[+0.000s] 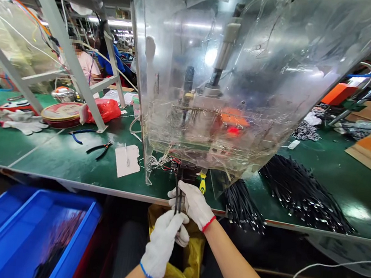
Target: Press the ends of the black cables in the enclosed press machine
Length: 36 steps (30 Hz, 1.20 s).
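Both my hands wear white knit gloves and are closed on two black cables (178,202) that run side by side toward the machine. My left hand (163,238), with a blue cuff, pinches them lower down, below the table edge. Farther up, my right hand (194,204), with a red cuff, grips the same cables near the edge. Their far ends reach a black fixture (186,172) under a clear plastic guard (248,74); the very tips are hidden there. A yellow-green handled tool (203,183) sits just right of the fixture.
Bundles of black cables (301,191) lie on the green table (83,162) at right. Pliers (100,148), a white card (127,161) and a round red tin (61,113) lie at left. Blue bins (33,228) and a yellow bag (185,266) are below. A co-worker (88,62) sits beyond.
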{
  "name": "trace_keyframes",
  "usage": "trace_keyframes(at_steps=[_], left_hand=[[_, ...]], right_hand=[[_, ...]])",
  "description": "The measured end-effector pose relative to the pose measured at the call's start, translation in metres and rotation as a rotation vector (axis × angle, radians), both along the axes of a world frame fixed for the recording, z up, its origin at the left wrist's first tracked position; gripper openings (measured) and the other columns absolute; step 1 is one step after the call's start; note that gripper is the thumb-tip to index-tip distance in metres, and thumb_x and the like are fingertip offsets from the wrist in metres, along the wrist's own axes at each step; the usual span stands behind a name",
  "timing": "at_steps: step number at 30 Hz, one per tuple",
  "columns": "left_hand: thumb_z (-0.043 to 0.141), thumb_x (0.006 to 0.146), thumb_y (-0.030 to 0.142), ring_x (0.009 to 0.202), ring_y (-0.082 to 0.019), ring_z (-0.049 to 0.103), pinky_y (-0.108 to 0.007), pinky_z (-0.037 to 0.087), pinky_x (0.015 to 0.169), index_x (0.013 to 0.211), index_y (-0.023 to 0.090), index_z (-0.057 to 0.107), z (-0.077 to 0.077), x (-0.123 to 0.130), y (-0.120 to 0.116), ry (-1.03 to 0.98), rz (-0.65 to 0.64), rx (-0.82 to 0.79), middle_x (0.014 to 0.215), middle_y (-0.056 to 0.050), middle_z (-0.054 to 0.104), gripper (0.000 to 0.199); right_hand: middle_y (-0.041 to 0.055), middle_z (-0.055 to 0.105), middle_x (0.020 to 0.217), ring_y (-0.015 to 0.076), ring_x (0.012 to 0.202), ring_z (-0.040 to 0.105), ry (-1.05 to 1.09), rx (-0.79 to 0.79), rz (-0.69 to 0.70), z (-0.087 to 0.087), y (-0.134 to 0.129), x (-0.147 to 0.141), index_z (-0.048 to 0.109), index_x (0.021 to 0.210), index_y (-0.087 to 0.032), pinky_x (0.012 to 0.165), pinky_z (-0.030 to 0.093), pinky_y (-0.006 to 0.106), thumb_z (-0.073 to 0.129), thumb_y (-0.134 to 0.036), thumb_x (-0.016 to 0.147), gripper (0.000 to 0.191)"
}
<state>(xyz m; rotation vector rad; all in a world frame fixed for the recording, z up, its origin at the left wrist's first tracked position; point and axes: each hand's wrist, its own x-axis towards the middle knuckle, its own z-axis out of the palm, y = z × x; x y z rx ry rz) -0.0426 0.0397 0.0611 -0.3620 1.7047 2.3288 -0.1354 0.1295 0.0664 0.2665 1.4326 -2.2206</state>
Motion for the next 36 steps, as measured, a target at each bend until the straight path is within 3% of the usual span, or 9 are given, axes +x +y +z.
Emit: trace_keyframes(at_steps=[9,16,24,36], left_hand=[[0.057,0.076,0.050,0.043,-0.012,0.050,-0.023,0.039,0.048,0.079,0.015,0.060,0.011,-0.004,-0.001,0.009,0.033,0.014,0.046,0.000,0.056,0.035],[0.058,0.075,0.049,0.045,-0.013,0.051,-0.023,0.040,0.049,0.081,0.014,0.061,0.010,-0.004,-0.007,-0.004,0.032,0.002,0.048,0.000,0.057,0.035],[0.060,0.076,0.048,0.043,-0.011,0.049,-0.021,0.038,0.046,0.079,0.013,0.061,0.017,-0.009,-0.006,-0.004,0.036,0.076,0.046,0.000,0.056,0.035],[0.059,0.077,0.047,0.045,-0.012,0.050,-0.022,0.040,0.048,0.082,0.013,0.062,0.012,-0.006,-0.009,-0.013,0.027,0.054,0.048,0.000,0.057,0.035]], right_hand=[[0.0167,0.073,0.079,0.0182,0.057,0.068,-0.137,-0.013,-0.095,0.015,-0.016,-0.005,0.060,0.072,-0.009,0.046,0.056,0.026,0.053,-0.026,0.089,0.025],[0.0145,0.072,0.072,0.0200,0.062,0.070,-0.189,-0.070,-0.148,0.007,-0.019,-0.008,0.061,0.074,-0.011,0.055,0.060,0.030,0.052,-0.024,0.089,0.022],[0.0151,0.072,0.069,0.0186,0.055,0.068,-0.230,-0.049,-0.131,0.010,-0.020,-0.011,0.061,0.071,-0.009,0.057,0.060,0.031,0.049,-0.025,0.090,0.028],[0.0108,0.070,0.062,0.0152,0.044,0.062,-0.240,-0.048,-0.150,0.017,-0.020,-0.008,0.061,0.071,-0.009,0.049,0.056,0.028,0.049,-0.025,0.091,0.029]])
